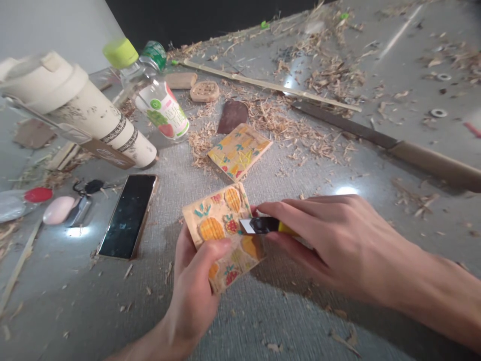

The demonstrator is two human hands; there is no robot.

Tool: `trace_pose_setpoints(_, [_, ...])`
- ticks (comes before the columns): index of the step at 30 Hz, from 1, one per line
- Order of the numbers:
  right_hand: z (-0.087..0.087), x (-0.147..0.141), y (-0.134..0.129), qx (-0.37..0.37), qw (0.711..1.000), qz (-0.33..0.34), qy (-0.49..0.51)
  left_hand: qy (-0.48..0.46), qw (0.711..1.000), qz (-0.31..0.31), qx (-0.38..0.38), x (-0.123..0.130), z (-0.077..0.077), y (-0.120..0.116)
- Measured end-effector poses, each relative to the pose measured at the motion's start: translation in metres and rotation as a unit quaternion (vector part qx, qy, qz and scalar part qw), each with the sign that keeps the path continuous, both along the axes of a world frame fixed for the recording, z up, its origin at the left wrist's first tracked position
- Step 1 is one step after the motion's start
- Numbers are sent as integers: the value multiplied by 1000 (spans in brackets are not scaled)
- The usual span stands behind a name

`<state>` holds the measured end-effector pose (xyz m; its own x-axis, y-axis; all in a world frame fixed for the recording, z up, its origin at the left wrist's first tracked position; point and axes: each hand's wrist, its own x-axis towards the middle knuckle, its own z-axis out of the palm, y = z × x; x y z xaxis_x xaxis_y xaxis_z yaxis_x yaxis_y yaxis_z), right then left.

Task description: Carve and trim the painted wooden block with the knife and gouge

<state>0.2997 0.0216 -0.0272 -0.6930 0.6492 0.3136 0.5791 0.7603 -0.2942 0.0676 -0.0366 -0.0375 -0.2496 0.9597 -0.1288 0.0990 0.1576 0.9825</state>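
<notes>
A small wooden board (210,228) painted with orange fruits and red strawberries is tilted in my left hand (197,281), the thumb lying across its face. My right hand (330,235) is closed around a utility knife (263,225) with a black and yellow body. Its short blade meets the painted face near a strawberry, right of the board's middle. Just beyond lies a second painted wooden board (240,151) flat on the grey table, with yellow star outlines on it.
At the left are a tall cream cup (93,113), a clear bottle (158,100), a green can (153,55) and a phone (128,216). A long file (349,125) lies at the right. Wood shavings (285,118), a brown piece (233,116) and a carved wooden piece (205,92) lie behind.
</notes>
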Motion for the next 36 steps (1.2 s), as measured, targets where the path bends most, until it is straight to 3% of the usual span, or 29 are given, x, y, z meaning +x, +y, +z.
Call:
trace_pose_setpoints(3, [-3, 1, -1, 9, 1000, -7, -11, -142, 988, -7, -65, 3, -2, 3])
trace_pose_setpoints(11, [-4, 0, -7, -17, 999, -6, -43, -163, 983, 34, -72, 9, 4, 11])
trace_pose_setpoints(15, [-3, 0, -8, -48, 997, 1, -58, -87, 995, 49, -31, 14, 5, 12])
trace_pose_setpoints(18, [-2, -2, -8, -58, 997, -4, -59, 21, 997, 56, 46, 13, 1, 10])
trace_pose_setpoints(21, [-2, -3, -8, -65, 996, -6, -59, 139, 983, 26, 119, 7, -4, 11])
trace_pose_setpoints(25, [-1, -3, -8, -82, 995, -5, -57, 264, 956, -23, 125, -5, -6, 14])
trace_pose_setpoints(29, [-2, -4, -9, -98, 994, -9, -55, 277, 953, -40, 119, -12, -5, 18])
trace_pose_setpoints(36, [-5, -4, -13, -66, 995, -28, -71, 210, 974, -28, 83, -8, -5, 23])
